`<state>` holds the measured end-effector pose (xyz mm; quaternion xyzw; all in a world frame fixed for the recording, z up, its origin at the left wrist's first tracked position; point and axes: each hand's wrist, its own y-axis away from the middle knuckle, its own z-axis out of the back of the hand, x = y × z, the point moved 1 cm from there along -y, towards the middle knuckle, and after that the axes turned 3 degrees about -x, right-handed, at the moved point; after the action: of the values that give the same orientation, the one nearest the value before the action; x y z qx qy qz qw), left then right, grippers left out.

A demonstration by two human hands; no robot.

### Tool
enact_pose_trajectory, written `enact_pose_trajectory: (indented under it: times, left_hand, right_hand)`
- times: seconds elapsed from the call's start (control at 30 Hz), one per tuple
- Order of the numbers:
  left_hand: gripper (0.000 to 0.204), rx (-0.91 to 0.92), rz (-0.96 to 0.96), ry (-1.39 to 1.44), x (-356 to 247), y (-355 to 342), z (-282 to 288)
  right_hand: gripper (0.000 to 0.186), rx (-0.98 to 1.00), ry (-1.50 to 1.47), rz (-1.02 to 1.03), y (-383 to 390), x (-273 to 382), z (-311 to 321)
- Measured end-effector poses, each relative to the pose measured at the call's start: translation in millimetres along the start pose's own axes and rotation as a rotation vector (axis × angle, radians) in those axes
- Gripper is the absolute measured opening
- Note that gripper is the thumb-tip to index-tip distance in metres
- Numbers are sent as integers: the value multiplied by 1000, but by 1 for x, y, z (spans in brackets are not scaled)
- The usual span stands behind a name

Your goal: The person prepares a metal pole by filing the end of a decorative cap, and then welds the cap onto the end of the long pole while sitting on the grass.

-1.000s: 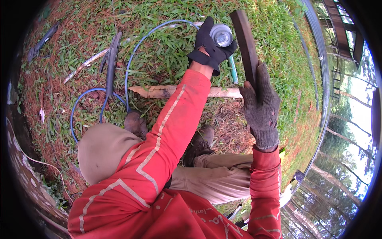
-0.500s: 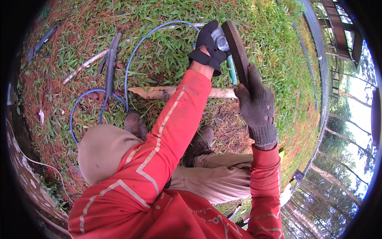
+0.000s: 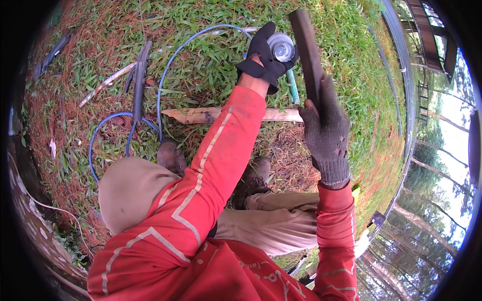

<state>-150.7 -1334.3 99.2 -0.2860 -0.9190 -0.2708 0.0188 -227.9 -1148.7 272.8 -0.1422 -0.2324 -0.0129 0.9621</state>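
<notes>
My left hand (image 3: 262, 57), in a black glove, grips a grey round cylinder (image 3: 282, 50) with a ringed top. A teal pipe (image 3: 292, 85) shows below it on the grass. My right hand (image 3: 326, 133), in a worn dark knit glove, is closed round a long dark wooden bar (image 3: 306, 47), raised just right of the cylinder and clear of its top. A split pale wooden stake (image 3: 191, 115) lies crosswise under my left forearm.
A blue hose (image 3: 173, 60) loops across grass and pine needles. Dark offcuts (image 3: 141, 85) and a pale stick (image 3: 108, 85) lie left. My boots (image 3: 253, 178) are below. A dark ledge (image 3: 22, 190) borders the left; long grey pipes (image 3: 404, 75), trees and a structure (image 3: 422, 30) stand right.
The bar swung left onto or over the cylinder half a second ago and is now back up and right, exposing its top. My left hand stays on the cylinder, shifting slightly.
</notes>
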Motion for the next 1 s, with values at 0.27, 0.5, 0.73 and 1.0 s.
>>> enact_pose_trajectory:
  times: [0.27,0.5,0.73,1.0]
  left_hand:
    - [50,110,43,15,-7,16,-5]
    - [52,286,246,25,-15,11,-7]
    - [44,217,234,-8,-3,12,-17]
    - [44,200,42,-136,-15,6,-15]
  right_hand:
    - [66,-59,-18,-133,-14,-16,22]
    - [65,-37,-53,-167,-11,-10,29]
    - [64,123,-21,-168,-7,-6,27]
    - [66,85,-63,-100,-13,13,17]
